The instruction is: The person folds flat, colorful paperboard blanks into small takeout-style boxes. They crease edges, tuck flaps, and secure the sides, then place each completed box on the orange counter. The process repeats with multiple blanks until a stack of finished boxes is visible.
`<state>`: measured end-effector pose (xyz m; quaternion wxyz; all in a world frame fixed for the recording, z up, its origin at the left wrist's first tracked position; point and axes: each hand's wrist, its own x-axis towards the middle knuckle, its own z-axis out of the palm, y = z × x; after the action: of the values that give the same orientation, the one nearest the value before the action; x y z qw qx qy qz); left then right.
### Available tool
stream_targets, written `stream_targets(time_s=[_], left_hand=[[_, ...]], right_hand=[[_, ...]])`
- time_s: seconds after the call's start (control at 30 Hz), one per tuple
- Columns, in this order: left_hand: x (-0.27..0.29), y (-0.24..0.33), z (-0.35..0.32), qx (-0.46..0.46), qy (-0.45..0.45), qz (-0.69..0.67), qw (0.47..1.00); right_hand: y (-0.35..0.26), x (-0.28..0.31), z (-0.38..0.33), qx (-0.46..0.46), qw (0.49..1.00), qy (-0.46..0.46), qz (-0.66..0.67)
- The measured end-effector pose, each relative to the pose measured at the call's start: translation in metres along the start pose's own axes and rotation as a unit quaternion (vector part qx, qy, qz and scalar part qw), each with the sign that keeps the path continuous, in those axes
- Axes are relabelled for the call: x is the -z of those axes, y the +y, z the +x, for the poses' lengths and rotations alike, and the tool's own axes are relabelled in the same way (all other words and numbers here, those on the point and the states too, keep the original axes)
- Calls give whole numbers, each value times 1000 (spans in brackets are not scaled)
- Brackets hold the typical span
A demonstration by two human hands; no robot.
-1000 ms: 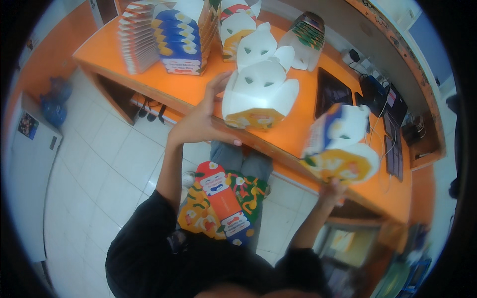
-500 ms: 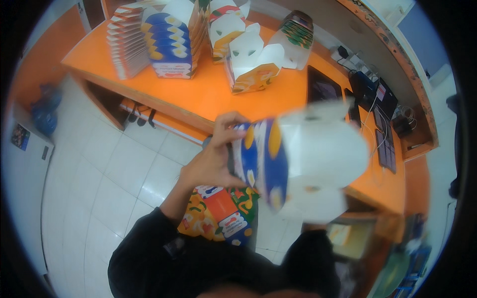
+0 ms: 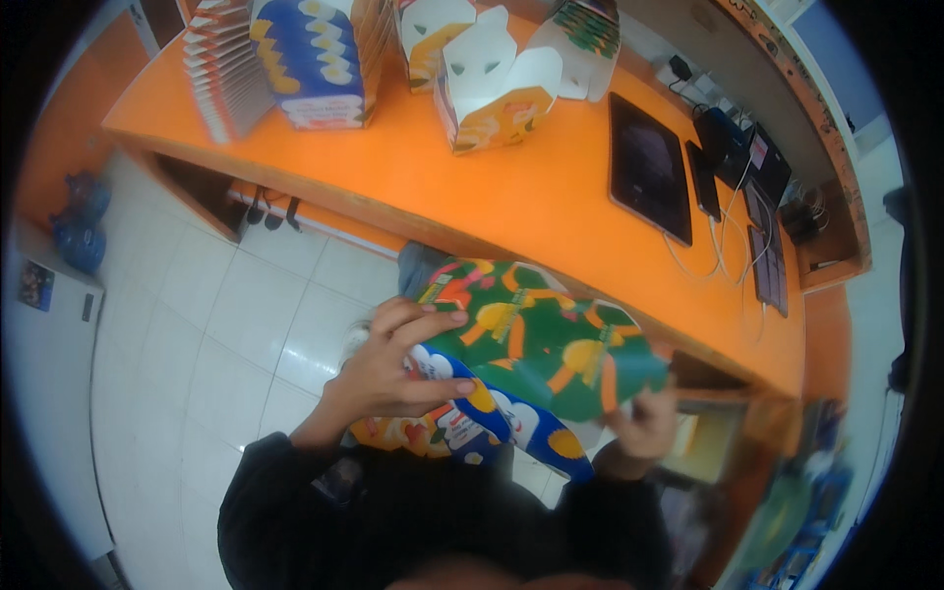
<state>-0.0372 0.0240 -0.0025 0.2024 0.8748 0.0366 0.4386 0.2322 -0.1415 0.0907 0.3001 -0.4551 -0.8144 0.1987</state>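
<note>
A food carton, patterned green on the upper panel and blue on the side nearer me, is tilted above my lap. My left hand clasps its left end, fingers spread over the green and blue panels. At the right end my right hand, slightly blurred, has its fingers closed on the green panel's edge. The carton's inside is hidden. Beneath it, on my lap, more printed carton card in yellow, red and blue partly shows.
Nested blue cartons and a row of stacked ones stand on the orange counter. An open yellow carton is beside them. Rightward lie a tablet, phones and cables. Blue water jugs stand far left.
The carton has been turned and lowered toward me: its white open inside faced right before, and the green panel now faces up. My right hand, hidden before, has come into view at its right end.
</note>
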Motion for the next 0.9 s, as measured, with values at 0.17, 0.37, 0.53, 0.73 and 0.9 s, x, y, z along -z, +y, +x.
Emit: stream_targets(time_s=[0.17, 0.37, 0.53, 0.73, 0.9], left_hand=[[-16, 15, 2, -107, 20, -59, 992], [-37, -4, 12, 82, 118, -400, 905], [-43, -30, 12, 63, -22, -426, 902], [-52, -30, 2, 98, 39, -471, 876], [-51, -31, 9, 76, 15, -442, 893]], right_hand=[[25, -56, 0, -93, 993, -2, 76], [35, -74, 7, -139, 986, 54, 80], [34, -76, 1, -152, 983, 68, 77], [45, -66, 4, -157, 982, 87, 53], [55, -68, 11, -161, 981, 100, 52]])
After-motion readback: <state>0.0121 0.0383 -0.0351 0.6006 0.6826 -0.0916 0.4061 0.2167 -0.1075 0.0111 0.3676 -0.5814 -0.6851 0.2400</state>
